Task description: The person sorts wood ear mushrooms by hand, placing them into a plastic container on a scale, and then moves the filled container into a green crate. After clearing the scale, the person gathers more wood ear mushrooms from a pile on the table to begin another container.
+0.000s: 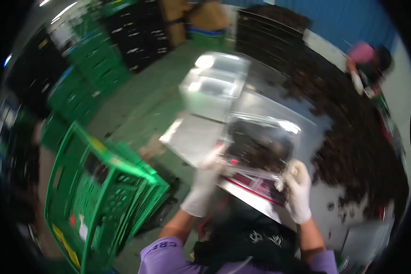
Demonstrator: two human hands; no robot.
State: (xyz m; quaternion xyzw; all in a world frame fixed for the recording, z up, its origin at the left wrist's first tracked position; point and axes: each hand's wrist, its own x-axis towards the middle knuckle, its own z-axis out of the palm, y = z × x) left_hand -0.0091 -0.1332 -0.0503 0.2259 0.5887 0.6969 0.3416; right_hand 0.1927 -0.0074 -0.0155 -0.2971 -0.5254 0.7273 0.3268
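Observation:
A clear plastic clamshell box (262,141) with dark brown pieces in it is between my white-gloved hands. My left hand (209,171) grips its near left edge, a little blurred. At the near right corner, the curled fingers of my right hand (298,185) pinch the rim. Just below the box shows a scale-like device (255,201) with a red and white panel, close to my dark apron. Beyond my left hand stands a stack of clear plastic boxes (214,86), beside a pale flat sheet or tray (194,139).
A large heap of dark brown pieces (360,150) covers the table's right side. Green crates (105,196) stand at my left, with more stacked crates (96,64) behind. Black crates (269,36) stand at the back. Another person (367,64) works at the far right.

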